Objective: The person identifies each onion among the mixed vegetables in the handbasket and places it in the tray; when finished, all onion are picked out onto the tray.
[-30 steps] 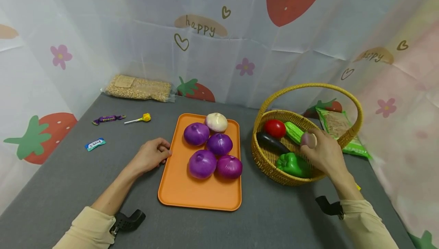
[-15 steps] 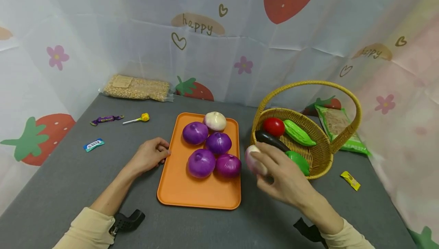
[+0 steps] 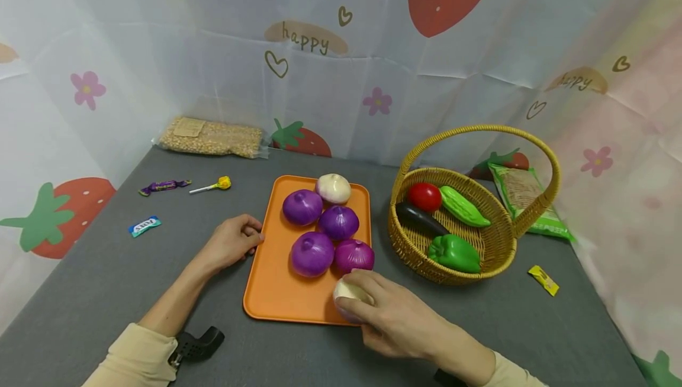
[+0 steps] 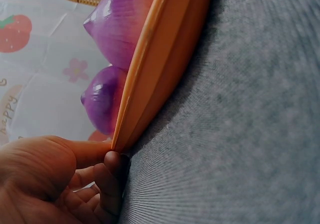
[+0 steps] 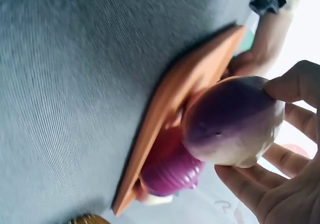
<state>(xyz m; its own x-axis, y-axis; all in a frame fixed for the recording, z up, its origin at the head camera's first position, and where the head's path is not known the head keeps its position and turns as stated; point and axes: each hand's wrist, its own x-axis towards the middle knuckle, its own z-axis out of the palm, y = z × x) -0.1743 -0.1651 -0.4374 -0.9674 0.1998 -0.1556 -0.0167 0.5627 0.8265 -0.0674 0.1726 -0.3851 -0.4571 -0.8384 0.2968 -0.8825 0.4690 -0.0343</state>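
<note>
My right hand (image 3: 394, 319) grips a purple-and-white onion (image 3: 347, 293) (image 5: 234, 122) over the near right corner of the orange tray (image 3: 285, 304). The tray carries several purple onions (image 3: 311, 253) and one white onion (image 3: 333, 188). My left hand (image 3: 233, 241) rests on the grey table with its curled fingers (image 4: 107, 174) against the tray's left rim (image 4: 160, 69). In the right wrist view the held onion hangs just above the tray's edge (image 5: 175, 104).
A wicker basket (image 3: 495, 245) at the right holds a tomato (image 3: 425, 196), an eggplant (image 3: 421, 219), a green pepper (image 3: 454, 253) and a cucumber (image 3: 462, 206). Candies (image 3: 144, 226), a lollipop (image 3: 213, 185) and a grain bag (image 3: 212, 136) lie at the left; a green packet (image 3: 524, 197) and a yellow sweet (image 3: 543, 280) at the right.
My right hand lifted the onion out of the basket and carried it left and toward me to the tray's near right corner. The left hand stayed put.
</note>
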